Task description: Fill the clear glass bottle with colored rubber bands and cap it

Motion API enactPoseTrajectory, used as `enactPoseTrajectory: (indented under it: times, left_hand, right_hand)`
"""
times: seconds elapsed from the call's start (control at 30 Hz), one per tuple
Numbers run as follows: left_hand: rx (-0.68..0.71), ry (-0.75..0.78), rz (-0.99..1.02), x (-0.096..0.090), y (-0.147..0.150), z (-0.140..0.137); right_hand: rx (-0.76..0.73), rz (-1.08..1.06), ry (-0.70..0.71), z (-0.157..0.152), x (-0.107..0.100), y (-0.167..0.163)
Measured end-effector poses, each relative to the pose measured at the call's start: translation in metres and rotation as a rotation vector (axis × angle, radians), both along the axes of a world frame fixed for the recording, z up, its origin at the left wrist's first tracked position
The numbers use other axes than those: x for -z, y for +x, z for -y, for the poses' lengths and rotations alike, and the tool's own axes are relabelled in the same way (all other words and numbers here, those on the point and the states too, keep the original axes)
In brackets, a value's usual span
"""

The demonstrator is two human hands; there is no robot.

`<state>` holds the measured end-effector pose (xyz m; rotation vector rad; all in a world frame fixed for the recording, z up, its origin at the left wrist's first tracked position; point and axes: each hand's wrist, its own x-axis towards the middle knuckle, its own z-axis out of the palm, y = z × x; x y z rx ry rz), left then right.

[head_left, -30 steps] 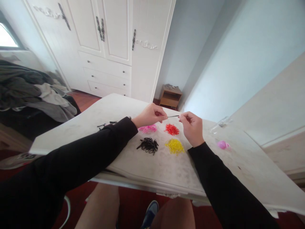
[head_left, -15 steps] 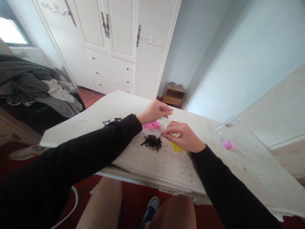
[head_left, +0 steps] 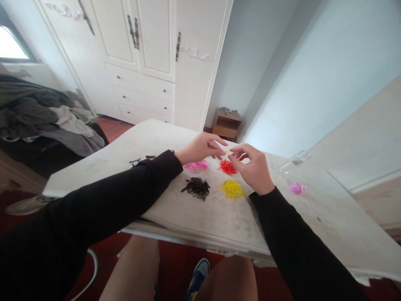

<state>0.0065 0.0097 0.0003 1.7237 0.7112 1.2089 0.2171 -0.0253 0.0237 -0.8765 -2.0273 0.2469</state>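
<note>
Desk [head_left: 216, 223] lay open along its near edge, a narrow lane ran between black bands [head_left: 197, 189] and yellow bands [head_left: 232, 189], left sleeve [head_left: 125, 188] barred the left side, left hand [head_left: 205, 147] and right hand [head_left: 254, 166] crowded the far middle, pink bundle [head_left: 296, 188] and clear container [head_left: 293, 162] obstructed the right.

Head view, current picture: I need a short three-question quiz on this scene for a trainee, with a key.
1. True or false: the yellow pile lies to the right of the black pile.
2. Fill in the colour: just beyond the yellow pile, farther from the table's near edge, lies the ____ pile.
3. Which of these lies on the table to the right of the right hand: (A) the black pile, (B) the small pink item, (C) the loose dark strands?

Key: 1. True. 2. Red, the red pile. 3. B.
</note>
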Motion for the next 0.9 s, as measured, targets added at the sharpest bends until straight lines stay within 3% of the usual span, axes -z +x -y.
enactPoseTrajectory:
  times: [0.27, 0.53, 0.9]
  left_hand:
    - [0.053, -0.031, -0.012, -0.0006, 0.0012, 0.0024]
    - [0.056, -0.053, -0.002, -0.0011, 0.0024, 0.0046]
    - [0.059, -0.032, -0.09, 0.001, 0.0008, 0.0019]
  right_hand:
    - [-0.014, -0.001, -0.053, -0.0035, 0.0014, 0.0009]
    - [-0.018, -0.042, -0.202, -0.0059, 0.0033, 0.0014]
    - [0.067, -0.104, -0.164, -0.0072, 0.0009, 0.0025]
